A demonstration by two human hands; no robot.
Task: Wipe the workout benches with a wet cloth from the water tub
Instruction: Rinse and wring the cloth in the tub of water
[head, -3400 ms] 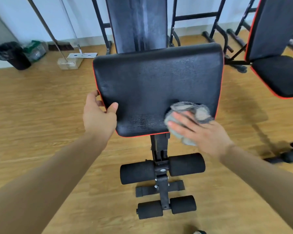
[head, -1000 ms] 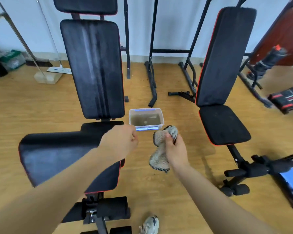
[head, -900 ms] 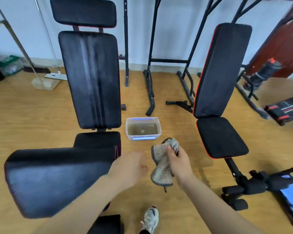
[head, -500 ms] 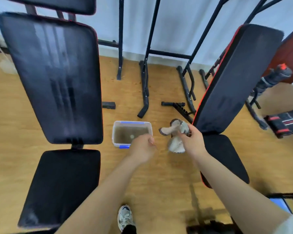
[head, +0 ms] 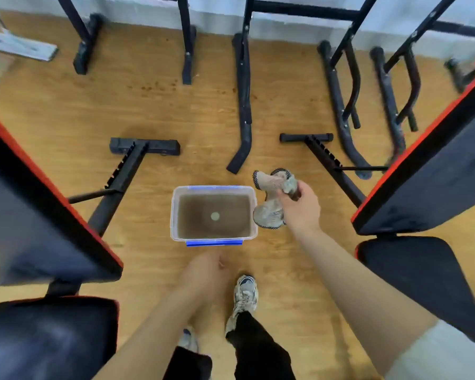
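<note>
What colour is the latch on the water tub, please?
The latch is blue; head view.

Two benches: left bench (head: 33,220), right bench (head: 436,174). One tub (head: 174,215). One cloth (head: 270,185). Two hands: left hand (head: 203,267), right hand (head: 302,209). Two shoes (head: 244,294).

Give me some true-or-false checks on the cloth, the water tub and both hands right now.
1. The right hand grips the cloth. True.
2. The cloth is soaking in the water tub. False: it is held beside the tub's right rim, out of the water.
3. The tub's water is clear. False: it is murky brown.
4. The left hand holds nothing. True.
5. The tub sits on a bench seat. False: it stands on the wooden floor.
</note>
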